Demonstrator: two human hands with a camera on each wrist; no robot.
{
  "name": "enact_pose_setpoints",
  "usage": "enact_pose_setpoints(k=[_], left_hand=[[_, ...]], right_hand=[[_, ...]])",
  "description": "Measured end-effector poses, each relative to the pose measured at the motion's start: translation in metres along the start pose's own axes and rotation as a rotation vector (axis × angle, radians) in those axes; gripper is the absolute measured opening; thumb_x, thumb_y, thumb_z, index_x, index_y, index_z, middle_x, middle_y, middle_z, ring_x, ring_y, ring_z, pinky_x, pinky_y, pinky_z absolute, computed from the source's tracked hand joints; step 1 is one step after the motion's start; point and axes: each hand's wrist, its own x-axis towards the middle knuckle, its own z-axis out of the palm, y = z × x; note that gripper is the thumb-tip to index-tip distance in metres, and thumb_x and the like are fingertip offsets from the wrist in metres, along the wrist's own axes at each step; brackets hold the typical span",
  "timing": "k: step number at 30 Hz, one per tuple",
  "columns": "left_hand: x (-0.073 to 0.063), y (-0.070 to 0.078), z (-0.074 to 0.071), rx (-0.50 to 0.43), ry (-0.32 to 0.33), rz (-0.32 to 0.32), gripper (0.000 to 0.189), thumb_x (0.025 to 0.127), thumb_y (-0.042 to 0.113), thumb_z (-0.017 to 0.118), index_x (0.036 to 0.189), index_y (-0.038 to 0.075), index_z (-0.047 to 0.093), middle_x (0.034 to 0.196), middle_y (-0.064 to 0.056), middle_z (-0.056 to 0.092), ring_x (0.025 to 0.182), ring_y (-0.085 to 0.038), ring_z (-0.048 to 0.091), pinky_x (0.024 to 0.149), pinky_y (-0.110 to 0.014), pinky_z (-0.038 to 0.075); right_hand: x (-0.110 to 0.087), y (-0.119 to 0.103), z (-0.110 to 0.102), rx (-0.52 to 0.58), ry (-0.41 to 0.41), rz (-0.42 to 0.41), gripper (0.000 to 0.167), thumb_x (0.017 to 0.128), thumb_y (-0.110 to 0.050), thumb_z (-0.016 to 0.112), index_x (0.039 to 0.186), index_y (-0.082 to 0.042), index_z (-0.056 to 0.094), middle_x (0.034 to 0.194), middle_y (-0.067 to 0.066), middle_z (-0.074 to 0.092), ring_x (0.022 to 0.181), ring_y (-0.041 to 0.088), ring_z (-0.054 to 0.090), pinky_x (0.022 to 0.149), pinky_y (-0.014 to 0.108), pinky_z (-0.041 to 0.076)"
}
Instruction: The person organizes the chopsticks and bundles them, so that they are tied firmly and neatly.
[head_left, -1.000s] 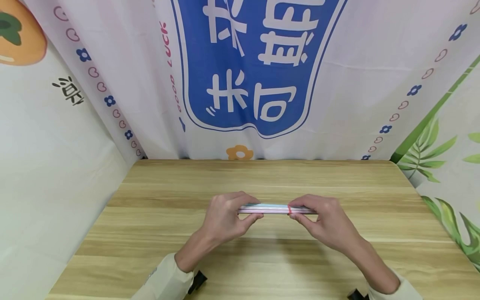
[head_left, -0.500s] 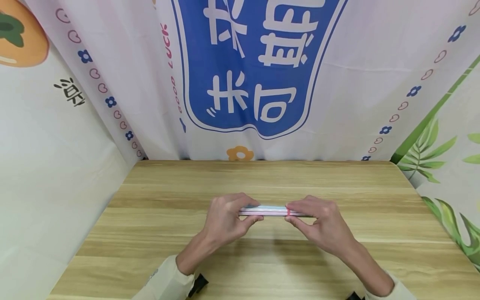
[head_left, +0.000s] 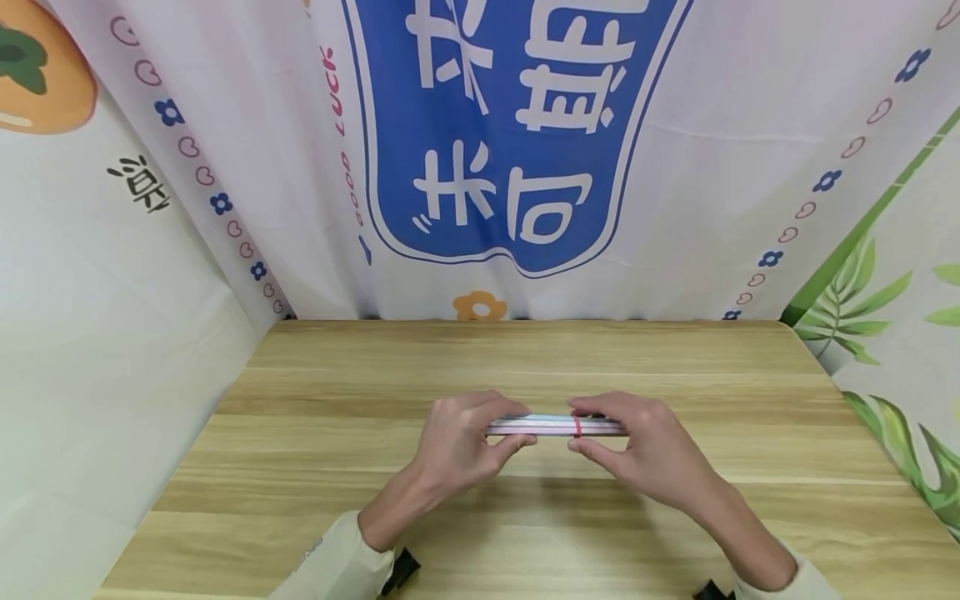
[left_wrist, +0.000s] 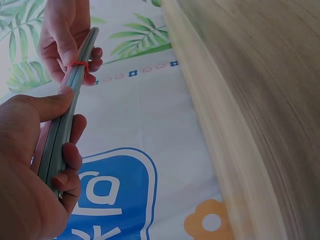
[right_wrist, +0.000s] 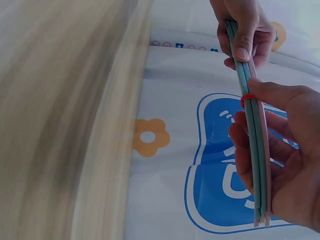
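A bundle of slim pastel sticks (head_left: 553,426), pale blue-green and pink, is held level above the table. A red band (head_left: 578,426) circles it nearer its right end. My left hand (head_left: 453,442) grips the left part, thumb below and fingers above in the head view. Around the right part, my right hand (head_left: 660,450) has its fingers and thumb curled close to the band. In the right wrist view the right thumb touches the sticks (right_wrist: 256,150) beside the red band (right_wrist: 247,100). The left end is hidden inside the left palm. What kind of sticks they are, I cannot tell.
The wood-grain table (head_left: 360,358) spreads beneath both hands. Behind it hangs a white cloth (head_left: 697,208) with a blue printed panel. More printed cloth (head_left: 877,333) closes in the right side, and a white cloth (head_left: 112,333) the left.
My left hand has moved slightly to the right along with the bundle. The right thumb and fingertips have spread a little from the bundle near the band, which stays about where it was.
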Motion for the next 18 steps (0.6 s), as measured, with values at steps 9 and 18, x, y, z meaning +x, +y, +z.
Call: enact_pose_setpoints(k=[9,18], left_hand=[[-0.001,-0.002,0.0,-0.011,-0.003,-0.021,0.026,0.08,0.025,0.097,0.099,0.013,0.084,0.091,0.001,0.083,0.067,-0.003,0.067,0.057,-0.01,0.044],[-0.002,-0.002,0.001,-0.01,-0.013,-0.012,0.025,0.08,0.025,0.097,0.096,0.013,0.084,0.091,0.0,0.083,0.071,-0.005,0.072,0.06,-0.013,0.049]], right_hand=[[0.001,0.006,-0.005,0.045,-0.048,-0.029,0.031,0.085,-0.007,0.09,0.113,-0.017,0.081,0.106,-0.007,0.082,0.092,0.005,0.076,0.075,0.025,0.063],[-0.002,0.007,0.007,0.066,0.003,-0.037,0.026,0.086,-0.014,0.091,0.111,-0.017,0.084,0.098,-0.008,0.08,0.076,-0.003,0.065,0.061,0.02,0.055]])
